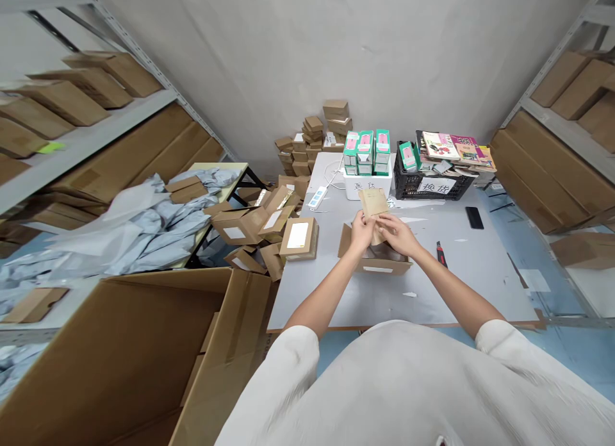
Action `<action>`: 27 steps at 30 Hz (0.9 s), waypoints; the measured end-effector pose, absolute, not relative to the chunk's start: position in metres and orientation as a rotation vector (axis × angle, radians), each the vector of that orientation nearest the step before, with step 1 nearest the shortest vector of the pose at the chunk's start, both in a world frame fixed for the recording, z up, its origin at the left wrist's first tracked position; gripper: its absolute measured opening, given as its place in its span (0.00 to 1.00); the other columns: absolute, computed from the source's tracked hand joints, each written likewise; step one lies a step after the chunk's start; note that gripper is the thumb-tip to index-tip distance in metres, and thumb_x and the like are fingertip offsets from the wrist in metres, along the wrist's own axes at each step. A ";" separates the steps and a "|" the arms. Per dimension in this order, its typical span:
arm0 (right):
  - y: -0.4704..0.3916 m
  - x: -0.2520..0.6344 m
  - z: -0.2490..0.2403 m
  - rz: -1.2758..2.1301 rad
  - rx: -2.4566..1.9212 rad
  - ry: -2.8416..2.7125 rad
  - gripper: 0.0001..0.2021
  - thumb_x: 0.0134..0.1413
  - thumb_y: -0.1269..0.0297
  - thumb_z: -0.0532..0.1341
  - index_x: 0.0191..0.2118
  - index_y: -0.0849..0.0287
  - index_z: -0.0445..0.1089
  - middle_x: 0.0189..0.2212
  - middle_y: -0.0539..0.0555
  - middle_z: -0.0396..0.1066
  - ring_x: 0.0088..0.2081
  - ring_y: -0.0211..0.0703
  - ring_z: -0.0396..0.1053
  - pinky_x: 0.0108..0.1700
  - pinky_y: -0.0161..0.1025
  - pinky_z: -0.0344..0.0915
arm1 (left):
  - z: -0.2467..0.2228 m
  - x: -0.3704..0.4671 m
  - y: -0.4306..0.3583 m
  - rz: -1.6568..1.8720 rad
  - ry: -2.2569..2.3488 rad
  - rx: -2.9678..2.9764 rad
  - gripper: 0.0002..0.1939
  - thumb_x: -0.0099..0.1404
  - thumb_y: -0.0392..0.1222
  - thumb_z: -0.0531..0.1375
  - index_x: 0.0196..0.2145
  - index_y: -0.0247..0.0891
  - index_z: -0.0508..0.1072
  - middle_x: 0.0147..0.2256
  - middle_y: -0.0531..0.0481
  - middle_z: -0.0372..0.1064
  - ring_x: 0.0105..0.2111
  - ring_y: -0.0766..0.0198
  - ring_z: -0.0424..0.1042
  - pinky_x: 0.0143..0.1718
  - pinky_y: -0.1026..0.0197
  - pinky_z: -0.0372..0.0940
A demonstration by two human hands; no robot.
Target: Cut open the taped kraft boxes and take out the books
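Observation:
Above an opened cardboard box (384,264), my left hand (361,231) and my right hand (398,233) both grip a flat tan piece of cardboard (375,201), which looks like a box flap or a small folded carton. My fingers are closed around its lower part, and it tilts up away from me. The box below carries a white label on its near side; my hands partly cover its inside. Right of the box lies a red and black box cutter (441,254). A taped carton (300,238) with a white label sits to the left.
At the table's back stand a white bin (368,188) of green boxes and a black crate (408,189) of books. A phone (475,218) lies right, a power strip (318,197) left. Loose cartons (240,225) and a large open box (158,279) crowd the left side.

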State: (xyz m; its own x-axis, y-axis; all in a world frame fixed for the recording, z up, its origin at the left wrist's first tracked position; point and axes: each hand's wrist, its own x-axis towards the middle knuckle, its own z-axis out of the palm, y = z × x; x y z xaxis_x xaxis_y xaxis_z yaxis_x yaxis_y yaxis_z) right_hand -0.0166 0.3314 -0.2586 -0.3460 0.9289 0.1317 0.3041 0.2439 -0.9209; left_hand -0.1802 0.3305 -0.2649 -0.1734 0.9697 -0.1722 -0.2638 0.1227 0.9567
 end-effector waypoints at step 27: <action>0.321 -0.039 -0.249 0.919 -1.168 -1.905 0.22 0.65 0.51 0.66 0.62 0.45 0.78 0.64 0.57 0.76 0.66 0.63 0.68 0.73 0.63 0.59 | -0.256 -0.188 0.337 1.395 1.129 0.642 0.22 0.67 0.51 0.70 0.53 0.40 0.76 0.48 0.43 0.82 0.49 0.54 0.81 0.51 0.54 0.76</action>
State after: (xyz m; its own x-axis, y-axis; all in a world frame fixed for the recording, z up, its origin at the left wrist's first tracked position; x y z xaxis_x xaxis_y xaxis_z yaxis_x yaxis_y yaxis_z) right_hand -0.0385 0.3208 -0.2495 -0.3397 0.9187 0.2016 0.4140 0.3385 -0.8450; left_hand -0.1875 0.3368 -0.2563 -0.1783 0.9563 -0.2316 -0.4264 0.1371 0.8941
